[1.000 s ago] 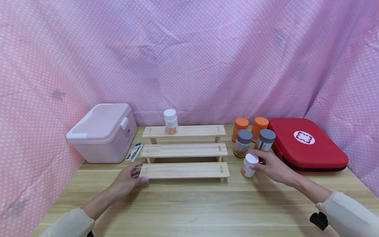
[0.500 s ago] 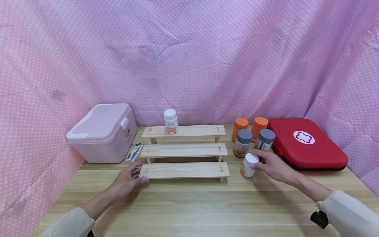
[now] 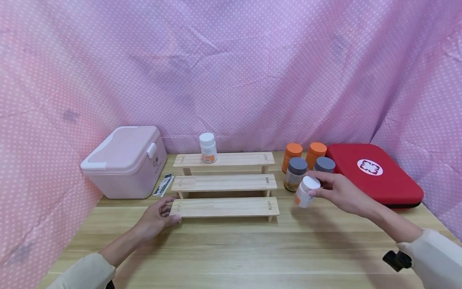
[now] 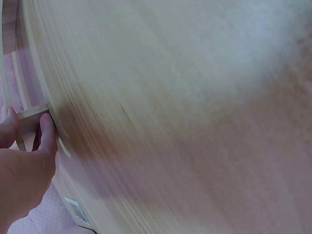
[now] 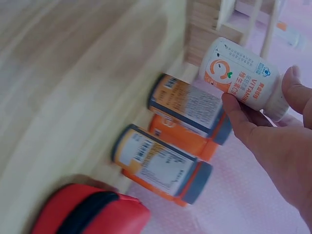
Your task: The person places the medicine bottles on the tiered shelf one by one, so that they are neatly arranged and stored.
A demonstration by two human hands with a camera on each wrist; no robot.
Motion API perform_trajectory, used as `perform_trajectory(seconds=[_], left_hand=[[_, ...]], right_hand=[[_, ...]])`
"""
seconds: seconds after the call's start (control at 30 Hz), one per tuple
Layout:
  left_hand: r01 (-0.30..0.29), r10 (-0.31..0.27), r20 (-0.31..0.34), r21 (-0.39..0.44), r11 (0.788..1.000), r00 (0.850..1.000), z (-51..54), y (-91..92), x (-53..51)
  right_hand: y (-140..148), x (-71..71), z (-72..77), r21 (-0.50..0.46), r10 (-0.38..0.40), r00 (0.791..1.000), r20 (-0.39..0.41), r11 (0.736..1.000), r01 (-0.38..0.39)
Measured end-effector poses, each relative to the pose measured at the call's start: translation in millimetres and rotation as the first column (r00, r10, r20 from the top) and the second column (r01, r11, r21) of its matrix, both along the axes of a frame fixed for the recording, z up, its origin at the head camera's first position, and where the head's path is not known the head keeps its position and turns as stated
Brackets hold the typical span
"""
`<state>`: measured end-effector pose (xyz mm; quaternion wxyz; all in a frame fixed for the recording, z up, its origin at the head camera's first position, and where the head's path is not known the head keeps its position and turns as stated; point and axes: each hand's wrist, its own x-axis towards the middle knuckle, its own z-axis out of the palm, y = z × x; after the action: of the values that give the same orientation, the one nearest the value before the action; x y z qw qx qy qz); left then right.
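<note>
My right hand (image 3: 341, 192) pinches a white vitamin bottle (image 3: 305, 193) near its cap, tilted and raised off the table. Its orange-and-white label (image 5: 239, 78) faces the right wrist camera. At the left end of the three-step wooden rack (image 3: 223, 207), my left hand (image 3: 154, 218) grips the lowest step. Thumb and finger sit on either side of that step's end support (image 4: 33, 111) in the left wrist view. Another white bottle (image 3: 208, 148) stands upright on the rack's top step, left of its middle.
Two grey-capped bottles (image 3: 296, 174) and two orange-capped bottles (image 3: 292, 156) stand right of the rack. A red zippered case (image 3: 382, 176) lies beyond them. On the left are a pale pink lidded box (image 3: 124, 160) and a small flat packet (image 3: 164, 185).
My right hand has lifted the white vitamin bottle off the table, tilting it and moving slightly back and right. The left hand stays on the rack.
</note>
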<state>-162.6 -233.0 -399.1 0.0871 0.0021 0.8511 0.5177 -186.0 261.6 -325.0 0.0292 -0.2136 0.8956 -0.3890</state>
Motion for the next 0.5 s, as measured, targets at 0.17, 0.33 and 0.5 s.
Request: perform_trajectory(seconds=[0.17, 0.33, 0.5], left_hand=[[-0.01, 0.01, 0.007, 0.014, 1.0, 1.0, 0.0, 0.3, 0.9], [-0.012, 0.011, 0.015, 0.02, 1.0, 1.0, 0.0, -0.5, 1.2], [-0.004, 0.004, 0.003, 0.009, 1.0, 1.0, -0.7, -0.8, 0.1]], right_hand=[[-5, 0.2, 16.7, -0.001, 0.0, 0.999, -0.04, 1.0, 0.0], [-15, -6.1, 33.5, -0.014, 0.001, 0.995, -0.102, 1.0, -0.002], [-30, -14.5, 48.0, -0.055, 0.025, 0.984, -0.175, 0.998, -0.035]])
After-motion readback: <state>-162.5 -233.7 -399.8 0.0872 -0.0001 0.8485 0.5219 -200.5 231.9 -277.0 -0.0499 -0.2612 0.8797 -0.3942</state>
